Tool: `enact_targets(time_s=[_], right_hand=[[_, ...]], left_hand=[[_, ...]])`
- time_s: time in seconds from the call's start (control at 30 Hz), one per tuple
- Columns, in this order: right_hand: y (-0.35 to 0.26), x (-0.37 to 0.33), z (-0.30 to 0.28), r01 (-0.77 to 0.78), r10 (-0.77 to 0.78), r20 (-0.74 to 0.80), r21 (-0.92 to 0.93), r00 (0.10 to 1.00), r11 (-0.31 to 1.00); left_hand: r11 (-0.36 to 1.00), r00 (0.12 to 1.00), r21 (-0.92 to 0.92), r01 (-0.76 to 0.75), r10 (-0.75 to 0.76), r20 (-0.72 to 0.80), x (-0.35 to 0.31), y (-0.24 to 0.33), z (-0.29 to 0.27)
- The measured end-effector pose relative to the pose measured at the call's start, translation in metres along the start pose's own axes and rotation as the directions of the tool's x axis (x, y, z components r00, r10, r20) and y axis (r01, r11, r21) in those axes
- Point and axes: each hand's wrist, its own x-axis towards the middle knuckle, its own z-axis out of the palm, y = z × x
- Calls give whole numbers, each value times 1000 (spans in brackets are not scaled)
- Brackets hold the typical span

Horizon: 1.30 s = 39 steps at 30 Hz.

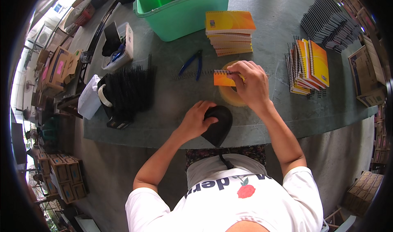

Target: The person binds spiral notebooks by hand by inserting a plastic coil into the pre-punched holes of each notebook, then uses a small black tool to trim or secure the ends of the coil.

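Observation:
My right hand (252, 82) pinches a small orange-and-yellow notebook (222, 80), with a dark spiral coil along its upper edge; the fingers cover its right end. Partly under the notebook and hand is a yellowish ring (232, 98), like a roll of tape. My left hand (198, 119) is closed around the left side of a smooth black rounded object (223, 123) that tapers toward me at the table's edge; its kind is unclear. Blue-handled pliers (199, 64) lie open beyond my hands, beside a loose, faintly visible coil (180, 76).
A stack of yellow notebooks (230, 22) stands before a green tub (176, 21). Coil-bound notebooks (317, 64) and a heap of dark coils (331, 23) lie right. Black coils (137, 94) and a plastic box (127, 47) sit left. A carton (364, 74) borders the right edge.

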Motion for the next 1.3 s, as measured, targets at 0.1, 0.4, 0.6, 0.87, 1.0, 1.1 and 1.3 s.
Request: enact_targets(time_s=[0.1,0.4,0.6,0.87,1.0,1.1,1.3], right_hand=[[2,-2,1,2,-1,-13,32,1000,999],[15,3,-40,-310,265,245,169,933,935],[55,-28,-21,-432,353,285,772,891,466],[49,-36,-20,-390,295,266,745,918,541],[50,-35,-20,-421,298,307,768,904,483],[54,-36,-21,-375,260,275,756,926,537],[53,-42,-23,-408,291,301,791,908,455]], left_hand=[[994,995,-60,94,-93,25,1,4,-2],[871,827,461,-167,379,-416,49,69,-61],[840,776,483,-246,469,-421,58,81,-61],[834,808,471,-286,475,-349,64,67,-38],[918,917,337,-210,305,-257,70,74,-27],[847,762,397,-352,506,-404,78,88,-40],[891,858,340,-301,408,-312,84,86,-23]])
